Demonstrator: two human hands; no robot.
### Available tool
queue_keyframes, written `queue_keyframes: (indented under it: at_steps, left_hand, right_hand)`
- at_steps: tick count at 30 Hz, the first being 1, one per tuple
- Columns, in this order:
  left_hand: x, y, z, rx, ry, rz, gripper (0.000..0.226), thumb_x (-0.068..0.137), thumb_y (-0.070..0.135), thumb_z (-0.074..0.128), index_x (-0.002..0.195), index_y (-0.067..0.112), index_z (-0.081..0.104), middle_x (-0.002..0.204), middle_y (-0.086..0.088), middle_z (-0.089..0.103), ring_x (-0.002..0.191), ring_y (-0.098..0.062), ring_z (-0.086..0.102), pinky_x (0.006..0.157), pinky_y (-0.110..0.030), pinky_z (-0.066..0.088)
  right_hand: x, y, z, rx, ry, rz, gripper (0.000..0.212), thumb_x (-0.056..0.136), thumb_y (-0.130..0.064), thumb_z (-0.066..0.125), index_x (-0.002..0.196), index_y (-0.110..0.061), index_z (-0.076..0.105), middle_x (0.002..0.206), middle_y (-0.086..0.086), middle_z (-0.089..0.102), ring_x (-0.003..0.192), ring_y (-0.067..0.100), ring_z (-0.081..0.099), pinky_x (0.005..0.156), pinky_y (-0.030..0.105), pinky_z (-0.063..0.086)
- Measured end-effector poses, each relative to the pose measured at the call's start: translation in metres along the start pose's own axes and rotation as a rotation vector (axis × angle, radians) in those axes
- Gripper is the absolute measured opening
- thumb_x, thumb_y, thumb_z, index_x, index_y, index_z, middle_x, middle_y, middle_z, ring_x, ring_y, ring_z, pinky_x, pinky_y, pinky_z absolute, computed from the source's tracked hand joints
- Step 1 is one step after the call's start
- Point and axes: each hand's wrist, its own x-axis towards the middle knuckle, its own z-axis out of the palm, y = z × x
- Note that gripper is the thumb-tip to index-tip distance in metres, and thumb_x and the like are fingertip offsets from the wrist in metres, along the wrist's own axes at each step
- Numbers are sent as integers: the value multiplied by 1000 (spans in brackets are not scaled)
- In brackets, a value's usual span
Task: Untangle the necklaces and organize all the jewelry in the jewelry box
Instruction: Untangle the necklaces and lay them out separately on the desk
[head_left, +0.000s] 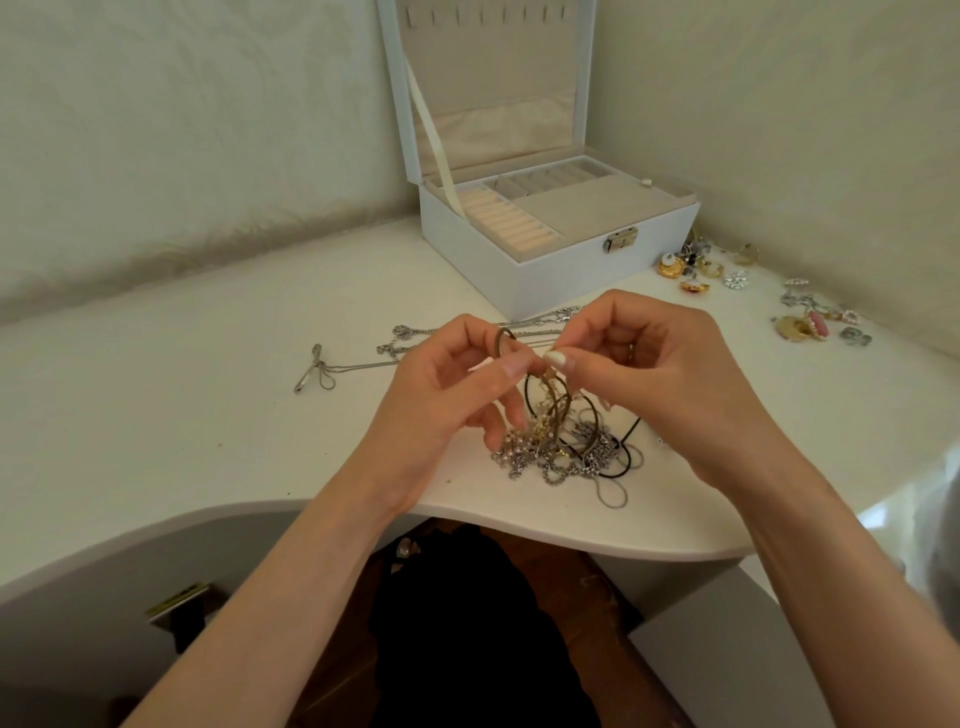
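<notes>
Grip of left hand (452, 389): thumb and forefinger pinch a brown cord (503, 340) of the necklace tangle (566, 447). Grip of right hand (654, 374): pinches the same cord, just beside. Tangle hangs below both grips, its lower part on the tabletop (208, 405). The jewelry box (545, 265) stands open behind.

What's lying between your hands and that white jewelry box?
Head view: loose silver chains lie on the table, just behind the left hand and right hand, which pinch the tangled necklaces, and in front of the jewelry box.
</notes>
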Motion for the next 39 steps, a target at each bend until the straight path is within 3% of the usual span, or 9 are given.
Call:
queue_keyframes:
  at_steps: [4,8,12,17,22,27,30,35,39]
  left_hand:
    - [0,-1,3,54,-35,11,20,72,7,66,82,6,49,70,9,65,56,-10,57,47,-20,46]
    - [0,-2,2,65,-18,44,17,73,4,65,84,8,52,74,5,67,65,-8,61,57,-20,51]
    - [0,-3,1,67,5,63,14,75,5,63,87,10,58,79,-3,70,73,-11,63,66,-20,50]
    - [0,-1,3,13,16,72,30,74,3,70,95,9,50,78,-6,72,73,-15,66,62,-20,50]
    - [-2,-1,2,11,-31,99,31,78,-2,66,100,12,50,75,-2,69,71,-17,66,61,-23,52]
    - [-2,-5,3,124,-18,132,23,80,-5,56,97,12,55,82,-18,57,72,-18,68,59,-25,53]
    - [-2,-7,4,200,2,142,21,81,-3,55,94,12,60,83,-15,58,73,-17,68,60,-25,54]
    - [-2,-8,4,258,53,136,12,77,8,63,86,15,65,75,5,67,73,-11,64,61,-24,53]
    - [-3,-7,4,272,75,137,11,75,9,65,83,16,67,76,3,68,73,-13,64,61,-25,54]
  right_hand:
    - [1,2,3,-2,9,-21,8,71,-19,74,73,-18,67,64,-3,62,63,21,51,58,26,42]
    - [3,3,2,-4,25,-33,4,71,-20,71,73,-19,68,65,-1,63,64,27,51,63,38,41]
    - [2,3,-2,-34,39,-37,11,75,-15,75,72,-20,66,61,-6,62,62,16,51,59,24,42]
    - [2,3,-5,8,55,-14,11,79,-4,70,73,-12,64,58,-7,59,56,4,52,56,11,41]
    - [2,3,-5,97,19,-6,9,84,4,60,83,-6,61,61,-6,65,57,8,62,61,15,49]
    - [0,3,-8,59,-47,-36,10,86,0,62,89,-9,62,64,-8,59,57,10,55,61,16,47]
    - [-1,4,-8,18,-104,-27,16,77,-10,70,91,-13,65,67,-1,52,60,13,46,57,20,42]
    - [2,5,-8,-69,-124,79,29,63,-22,75,90,-13,66,70,-4,60,61,17,49,61,30,43]
    - [4,8,-10,-144,-88,93,21,63,-19,79,79,-10,69,58,-6,58,55,8,47,55,22,41]
